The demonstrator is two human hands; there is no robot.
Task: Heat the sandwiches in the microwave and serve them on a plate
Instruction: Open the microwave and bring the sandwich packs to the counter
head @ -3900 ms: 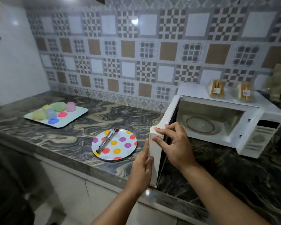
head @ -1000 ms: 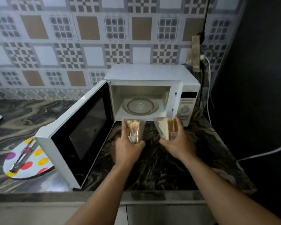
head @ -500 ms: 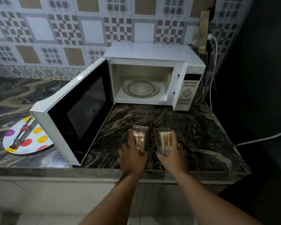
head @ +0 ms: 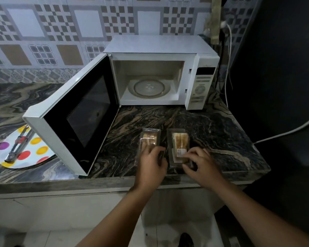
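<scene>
Head view of a marbled dark countertop (head: 194, 122) backed by a patterned tile wall (head: 61, 32). A white microwave (head: 159, 45) stands at the far side, its door (head: 75, 129) swung wide to the left; the glass turntable (head: 149, 87) inside is bare.

Two sandwiches in clear plastic packs lie side by side on the counter, near its front edge and in front of the oven cavity. The left sandwich pack (head: 149, 138) lies flat, and the left hand (head: 152, 166) covers its near end with fingers curled over the pack — whether they actually clamp it cannot be told. The right sandwich pack (head: 179, 139) carries a small white label, and the right hand (head: 202, 164) pinches the pack's near end between thumb and fingertips, close to that label. The two packs are just apart, not touching.

To the far left, partly hidden behind the open door, a polka-dot plate (head: 34, 150) rests on the counter with metal tongs (head: 19, 142) lying across it. A white cable (head: 284, 132) crosses the dark area on the right.
</scene>
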